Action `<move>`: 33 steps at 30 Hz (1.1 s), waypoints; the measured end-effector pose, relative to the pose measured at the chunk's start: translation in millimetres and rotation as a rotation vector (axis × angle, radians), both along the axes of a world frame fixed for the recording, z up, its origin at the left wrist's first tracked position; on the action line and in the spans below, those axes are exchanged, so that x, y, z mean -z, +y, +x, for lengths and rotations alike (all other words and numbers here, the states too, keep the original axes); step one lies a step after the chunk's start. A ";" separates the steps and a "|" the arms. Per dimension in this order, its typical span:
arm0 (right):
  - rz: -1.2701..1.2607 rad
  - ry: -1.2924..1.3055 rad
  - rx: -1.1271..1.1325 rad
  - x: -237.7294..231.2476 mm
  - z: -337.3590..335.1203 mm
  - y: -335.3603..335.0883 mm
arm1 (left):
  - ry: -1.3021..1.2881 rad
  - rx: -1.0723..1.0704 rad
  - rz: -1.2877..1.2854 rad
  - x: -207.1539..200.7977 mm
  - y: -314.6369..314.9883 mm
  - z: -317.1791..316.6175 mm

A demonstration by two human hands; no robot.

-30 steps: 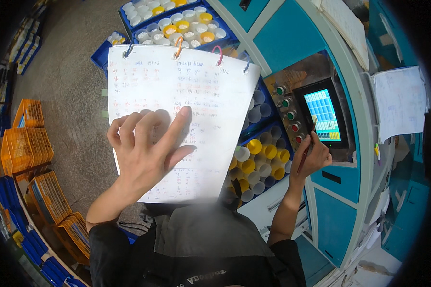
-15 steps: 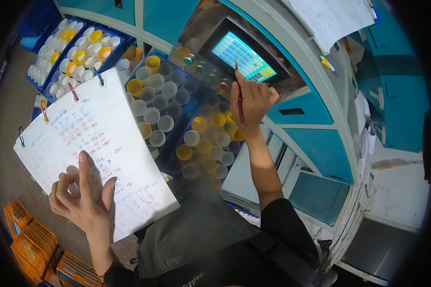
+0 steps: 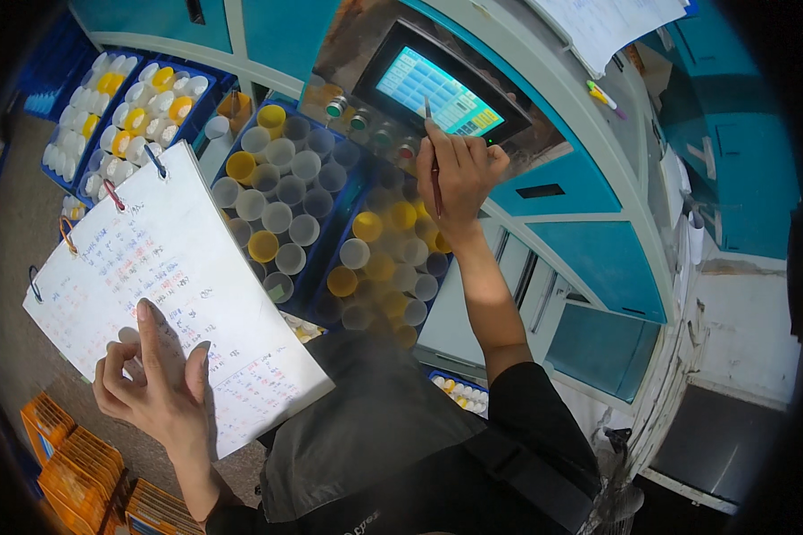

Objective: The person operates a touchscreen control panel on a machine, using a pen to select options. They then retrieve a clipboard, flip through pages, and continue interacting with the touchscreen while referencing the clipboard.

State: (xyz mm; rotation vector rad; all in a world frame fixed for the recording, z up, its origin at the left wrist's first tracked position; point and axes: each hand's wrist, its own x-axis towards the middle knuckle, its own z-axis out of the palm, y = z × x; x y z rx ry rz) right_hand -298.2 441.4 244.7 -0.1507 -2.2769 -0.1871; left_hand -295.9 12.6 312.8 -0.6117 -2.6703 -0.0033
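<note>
A thick stack of handwritten white sheets [image 3: 250,312], bound with coloured rings along its upper left edge, lies tilted at my left. My left hand [image 3: 156,379] rests on it, index finger stretched along the handwriting and thumb apart; the other fingers are bent. In my right hand [image 3: 459,178] is a slim dark red pen [image 3: 436,189], its pale pointed end up by a lit touchscreen [image 3: 437,94]. Whether the tip touches the glass I cannot tell. The screen shows a blue grid with green and yellow fields and sits in a machine panel.
Under the screen runs a row of push buttons [image 3: 360,119], one red. Blue crates of white and yellow tubes [image 3: 304,230] stand between the sheets and the machine. Teal machine doors [image 3: 598,259] curve along the right. Orange racks [image 3: 85,473] stand on the floor at lower left.
The view has shifted slightly, so the screen and crates sit further left. Both hands keep nearly the same pose, the left finger on the page and the pen by the screen.
</note>
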 end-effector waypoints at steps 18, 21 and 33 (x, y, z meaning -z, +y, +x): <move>-0.016 0.029 0.038 -12.2 12.9 3.3 | 0.008 0.030 -0.026 1.4 -1.6 -3.4; -0.039 0.027 0.037 -11.3 19.4 1.9 | 0.028 0.028 -0.010 1.5 -1.1 -3.4; -0.025 0.045 0.092 -2.8 32.5 10.1 | 0.028 0.024 -0.011 1.3 -1.2 -2.7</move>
